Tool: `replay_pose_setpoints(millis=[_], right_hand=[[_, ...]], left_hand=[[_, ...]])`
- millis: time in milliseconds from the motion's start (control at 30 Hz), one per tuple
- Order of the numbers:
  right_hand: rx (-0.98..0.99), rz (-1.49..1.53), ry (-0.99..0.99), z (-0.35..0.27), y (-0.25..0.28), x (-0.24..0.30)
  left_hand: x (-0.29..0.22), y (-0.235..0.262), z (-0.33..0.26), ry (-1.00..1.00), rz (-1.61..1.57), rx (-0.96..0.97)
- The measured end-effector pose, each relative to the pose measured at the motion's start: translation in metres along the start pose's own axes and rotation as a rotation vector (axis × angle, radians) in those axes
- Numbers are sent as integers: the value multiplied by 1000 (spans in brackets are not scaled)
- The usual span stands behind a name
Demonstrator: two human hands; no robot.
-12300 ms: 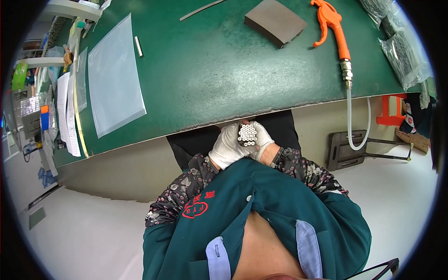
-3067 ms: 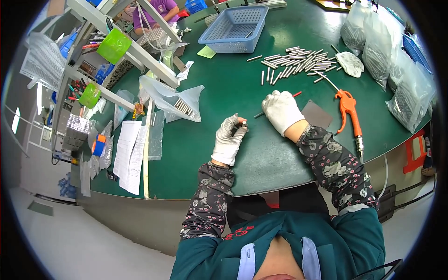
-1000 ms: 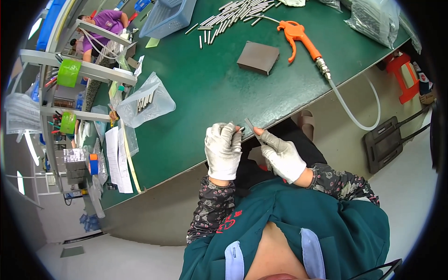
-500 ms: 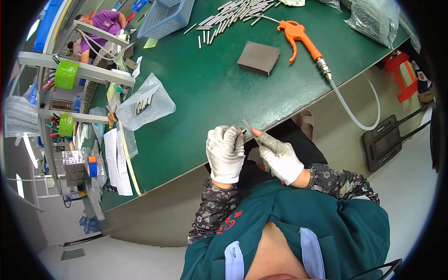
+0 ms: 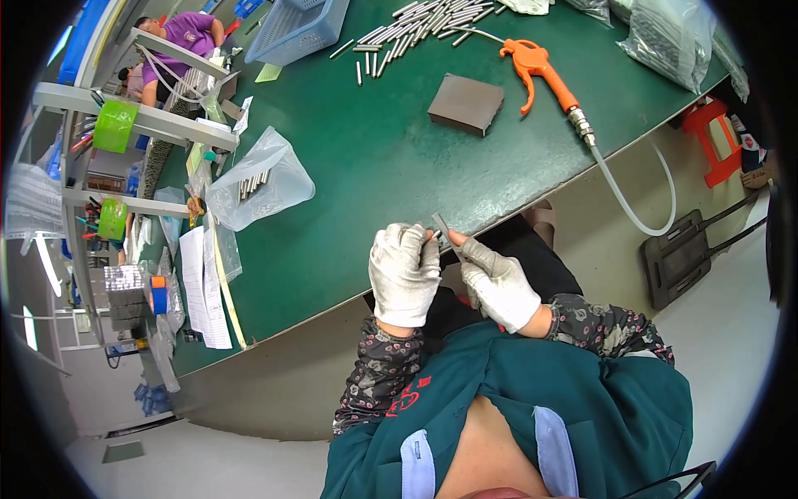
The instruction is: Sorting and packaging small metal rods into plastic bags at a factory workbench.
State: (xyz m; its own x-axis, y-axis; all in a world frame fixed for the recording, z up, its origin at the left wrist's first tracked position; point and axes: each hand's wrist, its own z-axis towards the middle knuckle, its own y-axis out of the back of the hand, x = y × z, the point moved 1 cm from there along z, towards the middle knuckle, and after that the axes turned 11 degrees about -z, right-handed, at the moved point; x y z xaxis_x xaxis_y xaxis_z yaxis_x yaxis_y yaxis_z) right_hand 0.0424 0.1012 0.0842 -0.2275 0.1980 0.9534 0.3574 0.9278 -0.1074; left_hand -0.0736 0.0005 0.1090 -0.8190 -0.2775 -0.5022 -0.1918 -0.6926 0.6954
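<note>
Both hands wear whitish gloves with some fingertips bare, and they meet just over the table's near edge. My left hand [image 5: 405, 276] is closed around a small metal pin [image 5: 436, 235], of which only the end shows between thumb and finger. In my right hand [image 5: 500, 284], a thin flat grey strip, perhaps a file [image 5: 440, 223], is pinched under the thumb. The strip's tip points up and away, right beside the pin's end; whether they touch I cannot tell.
On the green table [image 5: 357, 175] lie a brown block [image 5: 465, 101], an orange air gun [image 5: 532, 66] with its hose, and a pile of metal pins [image 5: 424, 23]. A blue basket [image 5: 298, 32], a plastic bag [image 5: 278, 179] with pins and paper sheets [image 5: 204, 287] are leftward. Another person [image 5: 189, 35] sits far left.
The view has shifted slightly, so the table things sit a little differently. My hands keep nearly the same pose, with the pin and strip still held together.
</note>
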Motion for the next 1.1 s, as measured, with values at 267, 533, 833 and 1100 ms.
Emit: replay_pose_setpoints(millis=[267, 533, 833, 1100], right_hand=[[-11, -114, 47, -2, 1, -4], [-66, -205, 113, -2, 0, -2], [-129, -306, 164, 8, -4, 1], [-160, -187, 76, 19, -2, 6]], left_hand=[[0, 1, 0, 0, -8, 10], [2, 1, 1, -17, -40, 27], [2, 3, 5, -5, -79, 105], [-4, -2, 1, -2, -133, 81]])
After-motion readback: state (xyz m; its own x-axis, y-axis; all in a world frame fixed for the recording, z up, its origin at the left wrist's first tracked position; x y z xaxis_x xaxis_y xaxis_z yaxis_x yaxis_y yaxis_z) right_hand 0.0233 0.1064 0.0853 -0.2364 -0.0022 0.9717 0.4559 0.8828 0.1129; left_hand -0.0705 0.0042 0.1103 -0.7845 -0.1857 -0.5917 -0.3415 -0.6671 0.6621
